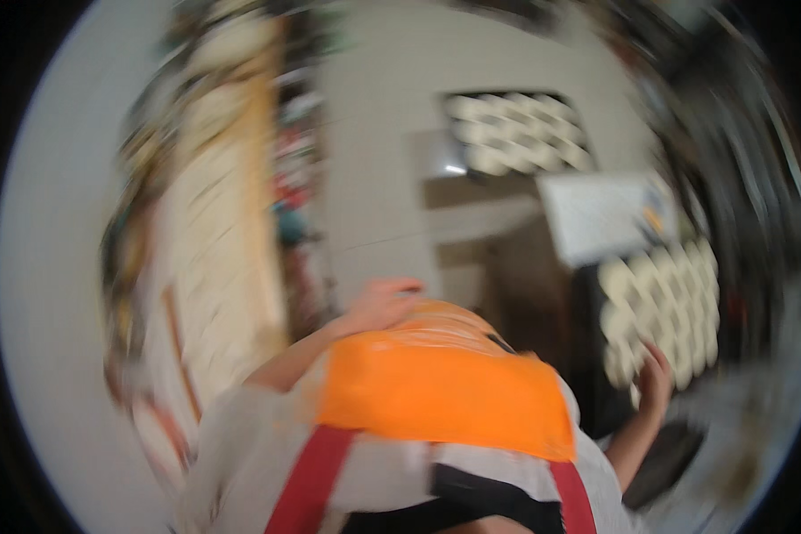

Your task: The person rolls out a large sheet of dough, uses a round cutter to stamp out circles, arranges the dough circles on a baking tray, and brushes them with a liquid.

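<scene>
Against the person's chest, the left hand (384, 301) rests on top of a big orange bundle (445, 392), grip too blurry to tell. The right hand (657, 372) reaches with loose fingers toward white egg trays (663, 307). I think carrying is the step; next needs a firm hold.

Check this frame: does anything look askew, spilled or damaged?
Nothing clearly does. Motion blur smears the whole view. The left hand rests at the upper edge of an orange sheet; the right hand is beside a tray of pale round pieces. No spill is visible.
</scene>
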Tool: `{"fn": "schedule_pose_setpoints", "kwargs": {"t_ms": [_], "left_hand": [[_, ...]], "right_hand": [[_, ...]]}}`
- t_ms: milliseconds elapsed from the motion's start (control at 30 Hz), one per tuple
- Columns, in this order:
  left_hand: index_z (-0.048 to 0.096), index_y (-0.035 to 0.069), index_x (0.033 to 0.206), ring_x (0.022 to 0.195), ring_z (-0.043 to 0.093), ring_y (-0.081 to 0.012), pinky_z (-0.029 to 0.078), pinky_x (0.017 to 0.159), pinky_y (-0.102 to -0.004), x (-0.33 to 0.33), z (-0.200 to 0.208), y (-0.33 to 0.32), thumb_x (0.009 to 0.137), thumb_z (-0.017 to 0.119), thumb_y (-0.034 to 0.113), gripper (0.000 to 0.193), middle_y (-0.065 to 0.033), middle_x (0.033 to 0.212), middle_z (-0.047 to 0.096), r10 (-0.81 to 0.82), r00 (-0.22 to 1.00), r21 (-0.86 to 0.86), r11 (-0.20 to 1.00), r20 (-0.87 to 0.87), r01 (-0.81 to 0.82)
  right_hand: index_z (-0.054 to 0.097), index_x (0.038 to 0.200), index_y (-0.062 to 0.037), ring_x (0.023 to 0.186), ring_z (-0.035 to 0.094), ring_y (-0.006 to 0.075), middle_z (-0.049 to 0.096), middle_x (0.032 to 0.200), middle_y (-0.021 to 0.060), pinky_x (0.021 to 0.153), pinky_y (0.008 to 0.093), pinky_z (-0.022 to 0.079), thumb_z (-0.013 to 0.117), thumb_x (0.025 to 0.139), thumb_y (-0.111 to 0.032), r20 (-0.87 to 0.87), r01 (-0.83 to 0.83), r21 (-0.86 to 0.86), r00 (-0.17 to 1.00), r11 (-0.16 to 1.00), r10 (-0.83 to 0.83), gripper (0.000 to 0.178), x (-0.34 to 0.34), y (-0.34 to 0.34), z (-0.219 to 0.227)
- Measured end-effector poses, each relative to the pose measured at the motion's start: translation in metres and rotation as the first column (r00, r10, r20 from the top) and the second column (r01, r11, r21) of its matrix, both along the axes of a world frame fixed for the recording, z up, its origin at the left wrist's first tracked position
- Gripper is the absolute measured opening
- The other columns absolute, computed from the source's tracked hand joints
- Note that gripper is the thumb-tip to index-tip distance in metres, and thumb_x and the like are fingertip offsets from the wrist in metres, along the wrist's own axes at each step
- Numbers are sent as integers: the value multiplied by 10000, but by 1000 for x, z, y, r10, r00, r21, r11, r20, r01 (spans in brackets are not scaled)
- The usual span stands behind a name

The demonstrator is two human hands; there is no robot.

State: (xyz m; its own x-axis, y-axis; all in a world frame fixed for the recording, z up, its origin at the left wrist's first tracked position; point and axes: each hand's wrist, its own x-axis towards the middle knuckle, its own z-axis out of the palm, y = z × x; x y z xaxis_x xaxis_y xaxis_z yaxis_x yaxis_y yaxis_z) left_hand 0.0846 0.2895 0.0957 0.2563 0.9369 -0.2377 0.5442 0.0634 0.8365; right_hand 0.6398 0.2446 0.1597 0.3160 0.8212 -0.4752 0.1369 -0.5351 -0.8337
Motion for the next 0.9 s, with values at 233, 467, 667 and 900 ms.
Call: {"fn": "schedule_pose_setpoints", "kwargs": {"t_ms": [233, 467, 667, 900], "left_hand": [[609, 71, 1138, 971, 624, -296, 496, 844, -373, -124, -17, -95, 870, 558, 242, 323, -143, 1082, 650, 448, 881, 81, 894, -150, -441], [517, 16, 1253, 1176, 491, -364, 397, 998, -421, -178, -33, -214, 789, 609, 113, 482, -192, 1287, 518, 979, 118, 564, 193, -167, -803], [513, 26, 1262, 1138, 513, -326, 449, 904, -380, -180, -35, -225, 729, 650, 108, 556, -184, 1245, 535, 926, -225, 556, -19, -303, -831], [622, -2, 933, 935, 596, -174, 474, 805, -295, -221, -22, -213, 729, 643, 83, 222, -133, 1032, 605, 886, -462, -50, -464, -45, -884]], "right_hand": [[586, 1174, -10, 503, 384, 30, 480, 626, -43, 441, 194, 300, 549, 855, -67, 133, -395, 89, 915, 914, 382, 326, -252, 154, -56], [632, 1120, -62, 744, 642, 289, 662, 835, 129, 702, 368, 513, 627, 803, -157, 405, -968, 85, -182, -235, 896, 331, -587, 115, -47], [588, 1116, -67, 1025, 561, 325, 604, 1058, 137, 867, 391, 469, 593, 735, -36, 610, -375, 376, -588, -847, 532, 382, -747, 55, -54], [489, 1238, -20, 1175, 475, 349, 518, 1251, 192, 983, 456, 392, 624, 713, -81, 867, -331, 271, -324, -904, 379, 545, -866, 52, -98]]}}
